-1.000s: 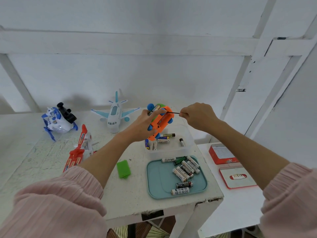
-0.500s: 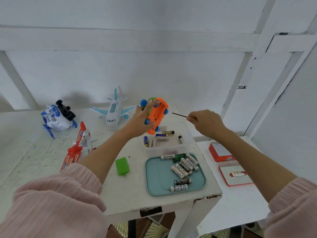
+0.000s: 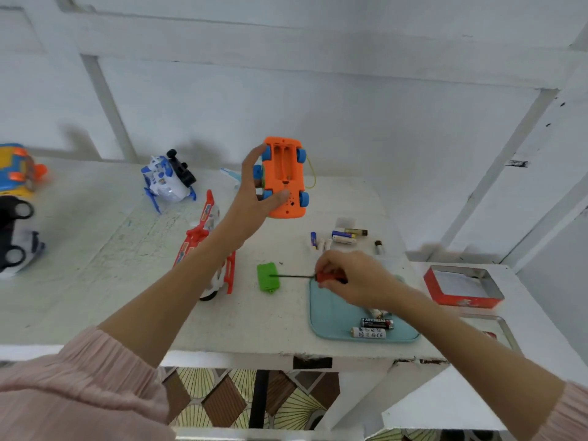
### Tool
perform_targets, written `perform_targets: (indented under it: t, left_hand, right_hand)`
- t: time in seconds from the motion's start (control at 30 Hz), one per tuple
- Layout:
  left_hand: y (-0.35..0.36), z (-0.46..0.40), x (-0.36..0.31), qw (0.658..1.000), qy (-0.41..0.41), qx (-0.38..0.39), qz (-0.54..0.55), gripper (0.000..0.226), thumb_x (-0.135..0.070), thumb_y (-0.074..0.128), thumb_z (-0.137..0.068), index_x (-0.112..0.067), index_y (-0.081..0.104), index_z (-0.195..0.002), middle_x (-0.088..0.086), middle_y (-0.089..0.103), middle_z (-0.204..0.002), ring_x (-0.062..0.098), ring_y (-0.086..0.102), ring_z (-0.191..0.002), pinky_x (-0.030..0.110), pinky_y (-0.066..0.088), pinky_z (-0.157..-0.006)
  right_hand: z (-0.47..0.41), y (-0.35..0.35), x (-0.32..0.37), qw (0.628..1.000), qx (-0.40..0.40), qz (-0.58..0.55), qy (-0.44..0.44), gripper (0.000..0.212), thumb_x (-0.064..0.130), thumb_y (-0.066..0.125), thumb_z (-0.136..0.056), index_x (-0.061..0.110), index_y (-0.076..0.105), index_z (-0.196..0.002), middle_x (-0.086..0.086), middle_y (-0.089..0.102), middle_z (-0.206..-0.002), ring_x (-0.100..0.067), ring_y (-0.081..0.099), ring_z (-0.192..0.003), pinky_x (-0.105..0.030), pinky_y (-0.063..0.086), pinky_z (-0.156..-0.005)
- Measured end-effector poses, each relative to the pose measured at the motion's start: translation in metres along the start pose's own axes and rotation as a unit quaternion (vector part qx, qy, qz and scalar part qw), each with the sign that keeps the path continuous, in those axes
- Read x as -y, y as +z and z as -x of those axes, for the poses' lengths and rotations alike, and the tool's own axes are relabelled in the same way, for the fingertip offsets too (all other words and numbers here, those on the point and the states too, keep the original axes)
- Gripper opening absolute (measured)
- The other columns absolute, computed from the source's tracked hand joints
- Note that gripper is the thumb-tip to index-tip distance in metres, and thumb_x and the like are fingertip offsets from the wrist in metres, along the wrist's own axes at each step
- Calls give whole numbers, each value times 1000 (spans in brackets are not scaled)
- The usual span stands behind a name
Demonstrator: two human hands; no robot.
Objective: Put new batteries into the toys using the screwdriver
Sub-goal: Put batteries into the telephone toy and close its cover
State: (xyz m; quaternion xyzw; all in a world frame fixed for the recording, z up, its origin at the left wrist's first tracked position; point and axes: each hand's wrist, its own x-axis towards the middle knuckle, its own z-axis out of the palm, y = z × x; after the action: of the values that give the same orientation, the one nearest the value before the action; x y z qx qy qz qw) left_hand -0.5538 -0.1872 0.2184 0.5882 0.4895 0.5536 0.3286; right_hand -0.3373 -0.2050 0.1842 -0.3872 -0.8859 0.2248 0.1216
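White table (image 3: 127,249), toy car (image 3: 284,176) in left hand (image 3: 254,198)

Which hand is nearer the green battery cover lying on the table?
Right. The right hand holds the screwdriver just right of the green battery cover, its tip over it. The left hand is up holding the orange toy car.

— What do you see past the white table's (image 3: 105,249) right edge?
— You have a red tin (image 3: 463,286) standing open on the lower white surface (image 3: 521,316), near its back edge, and its lid (image 3: 499,329) lies just in front of it.
— And under the table?
— You see a patterned floor (image 3: 222,399).
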Motion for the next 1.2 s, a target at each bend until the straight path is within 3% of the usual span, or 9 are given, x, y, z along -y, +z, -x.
perform_targets:
  t: [0.07,0.2,0.3,0.43,0.6,0.7,0.8,1.03,1.2]
  left_hand:
    - [-4,9,-2,1000,-4,-5,6,69,-4,60,-91,-27,19,-141,-8,48,-116,-7,62,-88,15,54,-65]
    - [-13,25,-2,1000,-20,-10,-2,68,-4,59,-91,-28,19,-141,-7,46,-116,-4,62,-88,13,52,-65]
    - [-20,34,1,999,-30,-19,-7,72,-4,59,-91,-23,17,-146,-9,45,-116,-11,61,-85,12,52,-64]
    - [-25,43,2,999,-40,-23,-10,73,-8,61,-91,-28,17,-145,-14,46,-113,-11,62,-84,12,52,-63]
    - [-22,46,0,999,-46,-22,2,70,-9,61,-91,-34,18,-141,-14,46,-112,-4,62,-87,13,53,-65]
    - [-14,44,-1,999,-38,-22,12,69,-6,61,-90,-36,21,-137,-16,47,-110,-5,62,-86,14,53,-65]
    - [-2,38,-1,999,-32,-4,25,68,-7,62,-89,-40,22,-132,-9,48,-114,2,61,-92,17,55,-68]
    - [27,26,2,996,-37,56,56,69,-12,63,-89,-54,22,-126,3,47,-125,15,60,-104,31,59,-76]
    - [49,23,5,993,-38,79,78,69,-12,63,-89,-48,23,-131,-10,49,-119,5,60,-99,27,58,-71]
  right_hand:
    - [-9,15,6,999,27,13,-22,16,18,60,-87,20,59,-103,3,65,-99,-12,59,-91,-31,48,-84]
    - [-26,36,18,996,56,8,-68,18,8,61,-86,13,63,-102,-2,55,-102,-11,45,-89,-32,43,-85]
    - [-35,49,25,993,71,4,-93,20,3,62,-83,8,65,-103,-6,52,-105,-13,44,-90,-30,41,-84]
    - [-42,62,24,989,80,55,-113,20,6,65,-81,10,69,-100,-9,57,-104,-23,48,-97,-39,41,-84]
    - [-44,65,23,989,60,48,-122,20,9,70,-77,12,70,-97,-5,61,-102,-22,51,-95,-41,42,-84]
    - [-39,52,20,991,26,18,-126,22,3,70,-75,8,71,-96,-7,63,-101,-21,55,-94,-34,45,-85]
    - [-24,30,11,990,-9,3,-141,19,-3,70,-73,6,71,-90,-5,65,-89,-12,58,-79,-20,47,-74]
    - [32,-19,-29,999,10,50,-1,17,4,73,-75,9,73,-92,17,50,-74,1,48,-62,-5,38,-65]
    - [57,-18,-35,995,65,63,53,17,7,71,-77,13,73,-92,4,53,-80,-5,46,-66,-7,33,-64]
